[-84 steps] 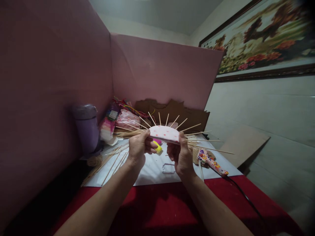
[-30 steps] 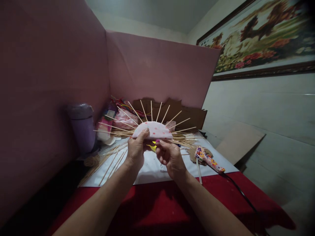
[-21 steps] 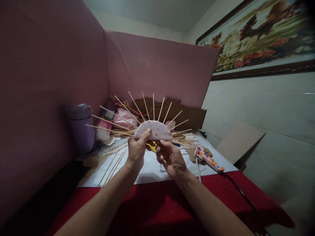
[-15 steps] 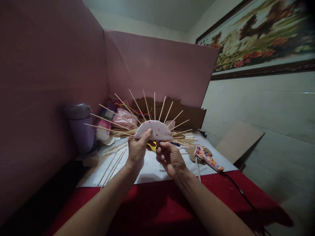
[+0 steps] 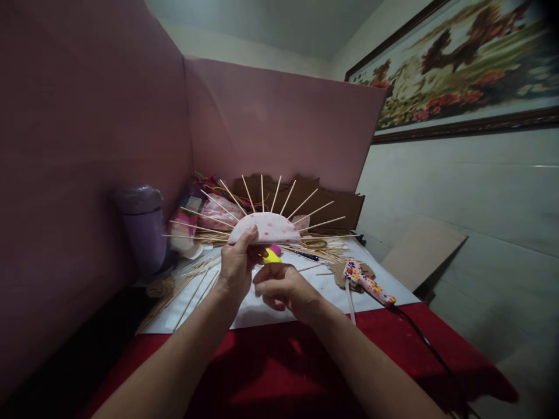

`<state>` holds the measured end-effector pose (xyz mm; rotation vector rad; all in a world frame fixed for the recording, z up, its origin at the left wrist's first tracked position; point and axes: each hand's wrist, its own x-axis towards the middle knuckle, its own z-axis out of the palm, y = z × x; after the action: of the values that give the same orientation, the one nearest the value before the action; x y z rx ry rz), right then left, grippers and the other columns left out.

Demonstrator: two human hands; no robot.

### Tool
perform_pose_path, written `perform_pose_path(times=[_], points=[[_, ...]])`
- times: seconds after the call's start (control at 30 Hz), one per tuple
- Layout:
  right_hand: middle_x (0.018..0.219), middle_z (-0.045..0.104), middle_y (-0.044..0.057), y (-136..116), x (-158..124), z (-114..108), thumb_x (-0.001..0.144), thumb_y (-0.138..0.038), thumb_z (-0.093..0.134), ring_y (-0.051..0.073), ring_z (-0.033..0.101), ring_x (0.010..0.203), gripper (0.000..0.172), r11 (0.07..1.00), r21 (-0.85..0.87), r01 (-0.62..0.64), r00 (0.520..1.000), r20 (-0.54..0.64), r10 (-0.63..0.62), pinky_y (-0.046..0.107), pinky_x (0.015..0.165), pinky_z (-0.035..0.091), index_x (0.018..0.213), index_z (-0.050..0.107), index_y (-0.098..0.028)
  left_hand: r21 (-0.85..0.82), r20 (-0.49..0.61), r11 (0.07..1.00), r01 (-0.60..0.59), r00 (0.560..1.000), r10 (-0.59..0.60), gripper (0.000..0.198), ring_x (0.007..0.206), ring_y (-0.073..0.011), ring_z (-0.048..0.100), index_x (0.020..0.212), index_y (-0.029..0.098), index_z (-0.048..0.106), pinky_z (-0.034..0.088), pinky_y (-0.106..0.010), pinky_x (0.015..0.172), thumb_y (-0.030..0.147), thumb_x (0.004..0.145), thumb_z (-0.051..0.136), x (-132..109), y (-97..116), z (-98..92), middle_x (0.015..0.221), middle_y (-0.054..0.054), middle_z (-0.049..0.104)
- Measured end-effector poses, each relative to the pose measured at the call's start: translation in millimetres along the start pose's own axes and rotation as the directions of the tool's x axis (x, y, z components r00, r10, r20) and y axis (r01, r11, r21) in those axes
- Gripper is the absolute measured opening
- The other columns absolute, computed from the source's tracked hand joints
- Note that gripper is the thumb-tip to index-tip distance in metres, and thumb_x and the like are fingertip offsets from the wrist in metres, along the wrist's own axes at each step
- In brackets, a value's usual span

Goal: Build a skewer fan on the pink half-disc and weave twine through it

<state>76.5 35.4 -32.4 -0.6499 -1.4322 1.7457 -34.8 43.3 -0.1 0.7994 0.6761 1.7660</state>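
Observation:
My left hand (image 5: 238, 267) grips a half-round, fabric-covered piece (image 5: 266, 228), pale pink with reddish dots, at its lower left, thumb on the front face. From the curved edge thin wooden sticks (image 5: 262, 193) fan outward like rays. Below the piece's straight edge and apart from it is my right hand (image 5: 286, 290), its fingers curled inward. Whether anything is pinched in them is hidden. Behind the hands lie a yellow item (image 5: 271, 256) and a magenta item (image 5: 276, 249), both partly covered.
A flower-patterned glue gun (image 5: 369, 282) rests on a cardboard scrap at right, its black cord trailing off the red-covered table (image 5: 349, 355). Loose sticks (image 5: 187, 291) lie on the white sheet at left. A purple tumbler (image 5: 144, 233), a pen (image 5: 306, 255) and brown cardboard (image 5: 340, 209) stand or lie farther back.
The half-round piece has shifted slightly left and tilted, so its sticks look shorter. My right hand has come off its lower edge, moving down and left.

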Motion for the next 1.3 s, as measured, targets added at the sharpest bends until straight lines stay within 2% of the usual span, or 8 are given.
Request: perform_pose_path(times=[0.1,0.2,0.3,0.4,0.63,0.73,0.93,1.3], points=[[0.053,0.056,-0.005,-0.3,2.5,-1.6,0.063,-0.028,0.074,0.003,0.037,0.034,0.021,0.988,0.027,0.154,0.972,-0.185,-0.146,0.015,0.031,0.019,0.065,0.058,-0.015,-0.035,0.040,0.996,0.084,0.996,-0.082,0.028,0.037,-0.0086,0.051,0.079,0.010,0.062,0.037,-0.017,0.036,0.030,0.063,0.072,4.0,0.2,-3.3,0.053,-0.003,0.065],[0.050,0.051,-0.007,-0.4,4.9,-4.9,0.065,-0.037,0.076,0.002,0.035,0.035,0.031,0.945,0.019,0.327,0.895,-0.328,-0.303,0.014,0.030,0.019,0.064,0.053,-0.016,-0.049,0.066,0.992,0.117,0.991,-0.114,0.026,0.036,-0.0089,0.051,0.079,0.010,0.061,0.035,-0.017,0.034,0.029,0.064,0.070,6.3,0.1,-4.9,0.053,-0.004,0.065],[0.049,0.049,-0.007,-0.7,6.0,-7.0,0.069,-0.046,0.073,0.003,0.036,0.034,0.035,0.885,-0.022,0.466,0.804,-0.406,-0.434,0.015,0.030,0.020,0.067,0.052,-0.017,-0.046,0.075,0.990,0.131,0.989,-0.127,0.025,0.037,-0.0090,0.052,0.079,0.010,0.060,0.036,-0.017,0.035,0.029,0.065,0.070,6.4,-0.6,-4.9,0.053,-0.004,0.065],[0.050,0.050,-0.006,-2.1,5.9,-7.3,0.071,-0.053,0.069,0.003,0.037,0.034,0.040,0.866,-0.032,0.500,0.767,-0.448,-0.459,0.015,0.029,0.021,0.066,0.053,-0.016,-0.037,0.090,0.993,0.115,0.990,-0.111,0.027,0.039,-0.0087,0.053,0.079,0.009,0.061,0.038,-0.017,0.036,0.029,0.064,0.072,5.3,-1.8,-4.2,0.055,-0.003,0.064],[0.048,0.051,-0.004,-5.8,5.9,-6.9,0.070,-0.056,0.068,0.004,0.037,0.031,0.044,0.884,0.016,0.467,0.755,-0.528,-0.389,0.016,0.028,0.020,0.059,0.052,-0.016,-0.002,0.136,0.998,0.057,0.989,-0.056,0.028,0.041,-0.0083,0.053,0.080,0.011,0.061,0.039,-0.018,0.038,0.032,0.065,0.073,5.7,-4.7,-5.6,0.058,-0.001,0.062],[0.045,0.051,-0.005,-4.2,7.0,-7.1,0.070,-0.057,0.067,0.004,0.036,0.031,0.044,0.884,0.000,0.467,0.755,-0.520,-0.399,0.016,0.028,0.020,0.060,0.053,-0.016,-0.013,0.145,0.999,0.053,0.988,-0.051,0.027,0.043,-0.0076,0.053,0.082,0.012,0.061,0.041,-0.018,0.040,0.031,0.066,0.073,7.4,-5.8,-7.2,0.061,0.000,0.063],[0.040,0.047,-0.005,-2.3,8.3,-7.7,0.071,-0.059,0.064,0.005,0.034,0.030,0.047,0.881,-0.013,0.472,0.740,-0.537,-0.405,0.017,0.028,0.019,0.058,0.055,-0.015,0.012,0.207,0.999,0.043,0.977,-0.044,0.025,0.041,-0.0076,0.050,0.077,0.012,0.060,0.034,-0.017,0.036,0.034,0.070,0.070,7.9,-8.0,-9.1,0.055,0.000,0.059],[0.044,0.053,-0.002,-2.0,8.2,-8.3,0.074,-0.056,0.063,0.006,0.037,0.031,0.044,0.864,-0.030,0.503,0.743,-0.496,-0.449,0.019,0.029,0.021,0.059,0.058,-0.014,-0.024,0.216,0.997,0.067,0.975,-0.061,0.025,0.042,-0.0072,0.050,0.083,0.012,0.063,0.041,-0.020,0.042,0.030,0.069,0.071,9.1,-6.8,-9.6,0.061,0.000,0.064]])
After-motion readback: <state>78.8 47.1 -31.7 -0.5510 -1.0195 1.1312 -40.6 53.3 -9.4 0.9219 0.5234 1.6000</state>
